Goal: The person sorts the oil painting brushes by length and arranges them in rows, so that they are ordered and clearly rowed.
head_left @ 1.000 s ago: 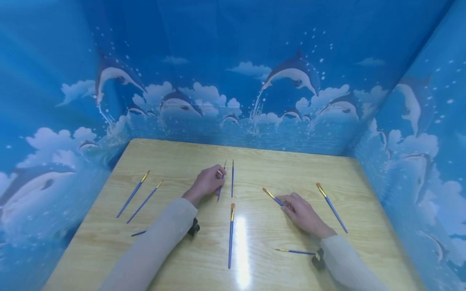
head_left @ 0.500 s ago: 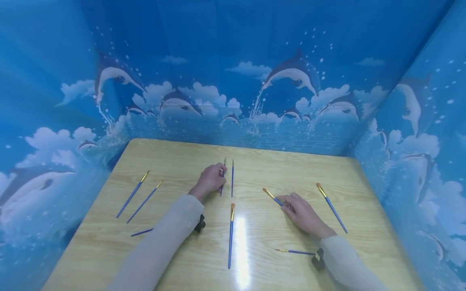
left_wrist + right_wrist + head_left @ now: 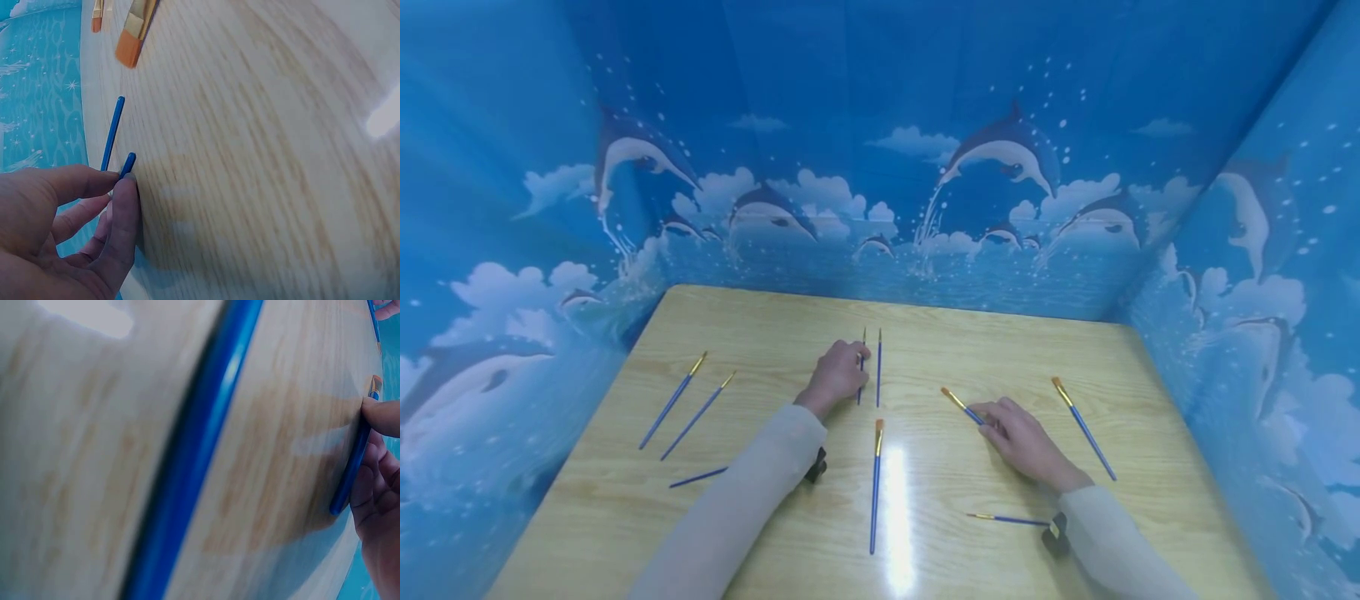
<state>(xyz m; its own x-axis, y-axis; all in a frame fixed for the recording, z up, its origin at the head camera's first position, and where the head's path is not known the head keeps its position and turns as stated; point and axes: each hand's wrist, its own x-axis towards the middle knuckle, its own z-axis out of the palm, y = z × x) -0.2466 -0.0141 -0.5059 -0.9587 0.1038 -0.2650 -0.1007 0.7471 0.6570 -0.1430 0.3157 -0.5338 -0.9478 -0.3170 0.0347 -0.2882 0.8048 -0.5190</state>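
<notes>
In the head view my left hand pinches a thin blue paintbrush, tip pointing to the far edge. Just right of it, nearly parallel, lies another thin paintbrush. The left wrist view shows the thumb and forefinger around the held brush's handle end. My right hand grips a flat paintbrush with an orange tip and gold ferrule, slanting up to the left. Its handle runs along the fingers in the right wrist view.
Two paintbrushes lie at the left, one a longer brush. A third handle is partly under the left sleeve. A flat brush lies front centre, another at the right. A thin brush lies by the right wrist. Dolphin-printed cloth surrounds the wooden table.
My left hand has shifted slightly right with its brush, which now stands straighter and closer to the neighbouring thin brush. The right hand has not visibly moved.
</notes>
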